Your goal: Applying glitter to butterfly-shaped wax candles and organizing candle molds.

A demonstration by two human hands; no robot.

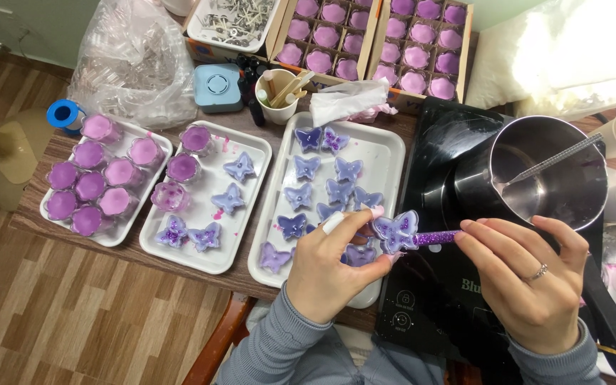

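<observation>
A wooden table (51, 153) seen from above, crowded with craft supplies. At its left end, a white tray (131, 227) holds round cups of pink and purple wax. Beside it, a second white tray (251, 207) carries a few more cups and several butterfly-shaped wax pieces. Behind the trays sit a crumpled clear plastic bag (135, 60), a pale blue square container (218, 88), and a cup of wooden sticks (279, 93). Cardboard boxes (422, 46) of filled purple cups line the back. On the right, a steel pot (550, 171), possibly empty, stands on a black cooktop (443, 150).
</observation>
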